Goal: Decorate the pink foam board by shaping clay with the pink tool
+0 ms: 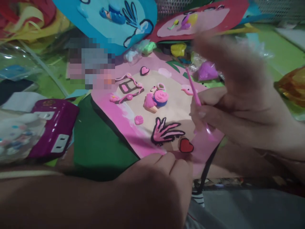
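A pink craft board (128,136) with a beige middle lies tilted in front of me. Clay shapes are on it: a pink snail-like figure (157,98), a pink heart (144,70), a red heart (186,145) and a black-edged pink plant shape (164,131). Curled over the board's lower edge, the fingers of my left hand (164,178) grip it; the thumb is hidden. My right hand (228,111) pinches a thin pink clay modelling tool (193,87) above the board's right side, its upper fingers raised and blurred.
Behind stand a blue craft board (102,31) and a red one (164,27). Lumps of yellow clay (178,50), green clay (148,47) and wrapped purple clay (207,71) lie beyond the pink board. A purple case (57,117) sits left, beside green card (100,143).
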### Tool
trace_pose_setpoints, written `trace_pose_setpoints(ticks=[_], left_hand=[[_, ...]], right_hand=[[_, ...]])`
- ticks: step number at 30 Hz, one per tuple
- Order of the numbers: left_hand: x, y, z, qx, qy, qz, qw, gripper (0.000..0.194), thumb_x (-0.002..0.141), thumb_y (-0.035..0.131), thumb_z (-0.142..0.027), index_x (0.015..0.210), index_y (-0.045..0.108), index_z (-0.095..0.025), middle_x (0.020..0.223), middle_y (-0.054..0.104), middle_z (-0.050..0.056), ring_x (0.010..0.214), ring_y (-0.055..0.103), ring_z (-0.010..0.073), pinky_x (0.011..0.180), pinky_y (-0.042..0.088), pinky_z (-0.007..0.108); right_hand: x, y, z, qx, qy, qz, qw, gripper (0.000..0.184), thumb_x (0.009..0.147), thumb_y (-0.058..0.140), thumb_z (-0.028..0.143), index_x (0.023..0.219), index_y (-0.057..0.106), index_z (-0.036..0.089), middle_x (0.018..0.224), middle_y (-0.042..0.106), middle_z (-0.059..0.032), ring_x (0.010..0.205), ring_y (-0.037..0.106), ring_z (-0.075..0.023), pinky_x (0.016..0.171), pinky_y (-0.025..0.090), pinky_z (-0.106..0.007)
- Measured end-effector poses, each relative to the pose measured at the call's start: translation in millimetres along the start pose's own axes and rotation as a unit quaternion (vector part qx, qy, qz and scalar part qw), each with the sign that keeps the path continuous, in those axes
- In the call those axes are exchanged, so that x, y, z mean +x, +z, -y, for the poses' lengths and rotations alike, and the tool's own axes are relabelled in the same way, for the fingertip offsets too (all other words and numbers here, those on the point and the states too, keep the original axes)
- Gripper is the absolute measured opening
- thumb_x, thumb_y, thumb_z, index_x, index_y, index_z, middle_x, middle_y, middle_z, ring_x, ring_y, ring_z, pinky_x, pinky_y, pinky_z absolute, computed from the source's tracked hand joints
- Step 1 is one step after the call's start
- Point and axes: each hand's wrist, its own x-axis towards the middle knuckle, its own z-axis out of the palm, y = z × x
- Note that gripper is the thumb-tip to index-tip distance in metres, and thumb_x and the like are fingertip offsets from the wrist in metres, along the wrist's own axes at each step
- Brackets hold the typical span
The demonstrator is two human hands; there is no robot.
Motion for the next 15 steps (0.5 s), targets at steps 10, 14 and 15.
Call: trace_pose_setpoints(ticks=[10,14,15], left_hand=[[1.3,-0.7,1.4,0.006,0.03,0.018,0.999,0.026,0.085,0.03,-0.006,0.09,0.055,-0.011,0.083,0.053,0.01,0.065,0.051,0.023,0.048,0.042,0.037],[0.4,-5.0,2.5,0.034,0.036,0.025,0.998,0.034,0.085,0.028,-0.003,0.1,0.057,-0.007,0.078,0.05,0.008,0.062,0.048,0.0206,0.046,0.041,0.034],[0.0,-4.7,2.5,0.029,0.033,0.034,0.998,0.035,0.085,0.027,-0.003,0.103,0.057,-0.008,0.079,0.05,0.008,0.062,0.048,0.0201,0.046,0.042,0.033]], right_hand=[[11.2,4.6,11.6,0.264,0.202,-0.058,0.942,0.007,0.088,0.048,0.022,0.088,0.054,0.018,0.072,0.058,0.0026,0.065,0.06,-0.0083,0.058,0.05,-0.019],[7.5,10.5,2.2,0.218,0.166,-0.022,0.962,0.034,0.098,0.036,0.033,0.082,0.061,0.015,0.064,0.054,0.0018,0.058,0.055,-0.0064,0.053,0.046,-0.017],[7.3,12.0,1.4,0.199,0.162,-0.013,0.966,0.038,0.099,0.034,0.034,0.084,0.063,0.015,0.064,0.054,0.0012,0.059,0.055,-0.0067,0.054,0.046,-0.018]])
